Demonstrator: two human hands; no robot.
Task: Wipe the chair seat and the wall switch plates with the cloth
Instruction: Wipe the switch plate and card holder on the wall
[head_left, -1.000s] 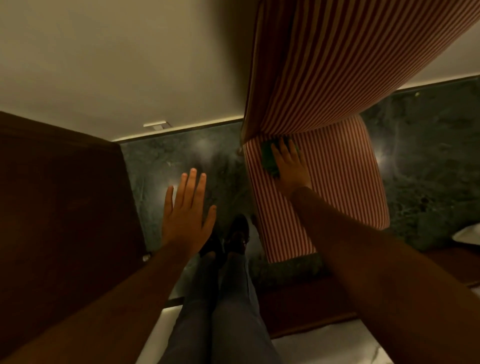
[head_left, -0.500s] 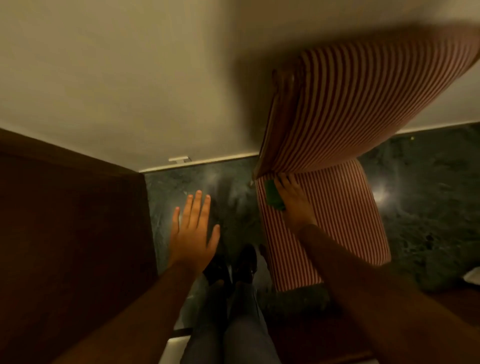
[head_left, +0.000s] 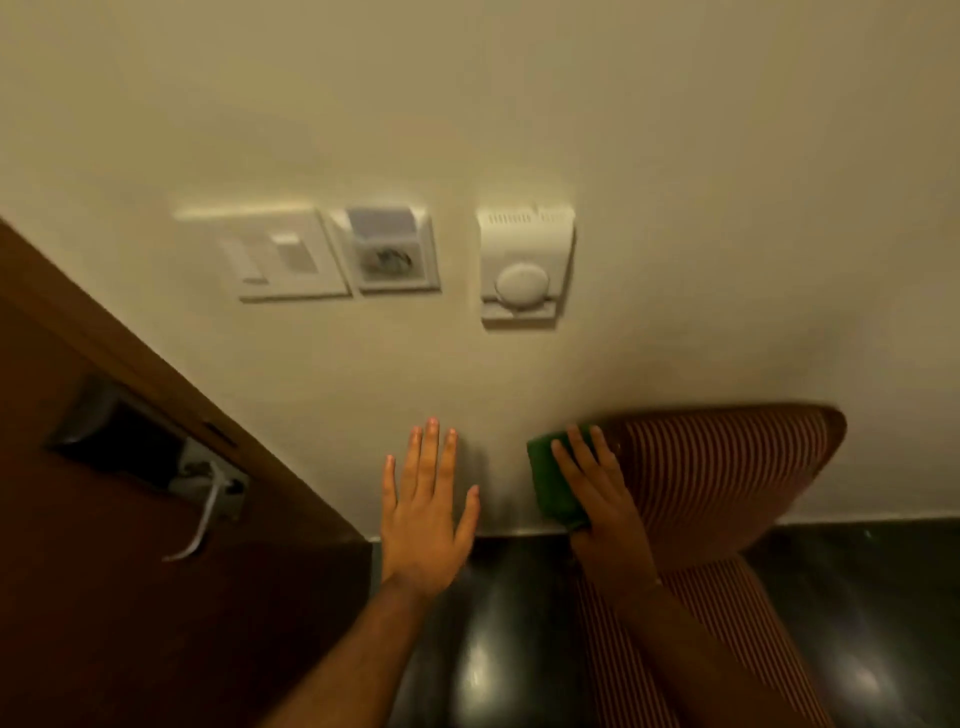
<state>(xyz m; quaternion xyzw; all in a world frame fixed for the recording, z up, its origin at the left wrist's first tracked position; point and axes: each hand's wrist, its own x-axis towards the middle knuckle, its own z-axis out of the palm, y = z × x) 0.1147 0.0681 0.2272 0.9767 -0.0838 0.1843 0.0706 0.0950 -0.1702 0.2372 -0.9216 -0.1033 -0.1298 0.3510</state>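
Green folded cloth (head_left: 551, 480) sits under the fingers of the right hand (head_left: 597, 499), which lies flat over it with fingers slightly fanned, pressing the cloth against the left edge of the red-and-cream striped upholstered chair back (head_left: 727, 467). The striped chair seat (head_left: 727, 639) shows below that hand's forearm, running toward the bottom of the view. The left hand (head_left: 423, 514) is empty, palm facing away, fingers spread and extended, held up in front of the cream painted wall (head_left: 519, 104); whether it touches the wall cannot be told.

Higher on the wall, well apart from both hands, three white fittings stand in a row: a rectangular white switch plate (head_left: 280, 257) at the left, a white card-holder plate (head_left: 389, 252) touching its right side, and a white thermostat box with a round dial (head_left: 524, 267) a little further right. A dark brown wooden door (head_left: 104, 597) with a metal lever handle (head_left: 202, 514) fills the lower left. The dark polished stone floor (head_left: 493, 649) shows between the two forearms, with light reflections on it.
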